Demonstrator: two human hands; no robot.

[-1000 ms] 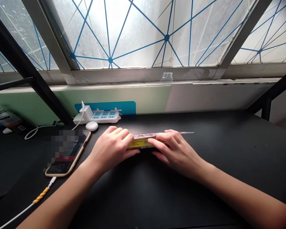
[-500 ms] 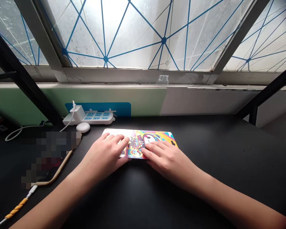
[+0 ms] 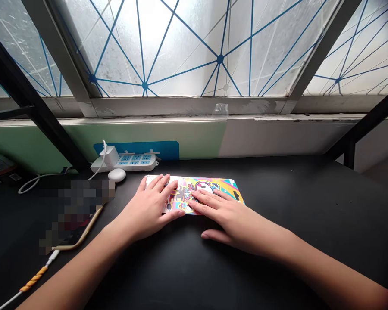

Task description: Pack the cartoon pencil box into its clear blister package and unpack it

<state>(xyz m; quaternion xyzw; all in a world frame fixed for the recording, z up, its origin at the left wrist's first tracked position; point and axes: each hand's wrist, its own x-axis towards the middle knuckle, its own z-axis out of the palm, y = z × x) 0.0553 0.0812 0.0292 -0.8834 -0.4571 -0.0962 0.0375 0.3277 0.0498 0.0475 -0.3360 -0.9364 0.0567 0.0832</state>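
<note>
A flat, brightly printed box (image 3: 223, 188) with a cartoon picture on its lid lies face up on the black desk (image 3: 310, 206). My left hand (image 3: 150, 206) rests flat on the box's left half, fingers stretched out. My right hand (image 3: 228, 215) lies flat on the box's front middle, fingers spread and pointing left, thumb on the desk. Neither hand grips anything.
A phone (image 3: 80, 215) with a charging cable (image 3: 35, 277) lies at the left. Behind it are a white power strip (image 3: 129, 161) with a plugged charger and a small white oval case (image 3: 117, 175). A wall and window sill close the desk's far edge.
The box stood on its long edge between my hands a second ago; it now lies flat, picture up. Both hands have gone from holding its sides to lying flat on its top.
</note>
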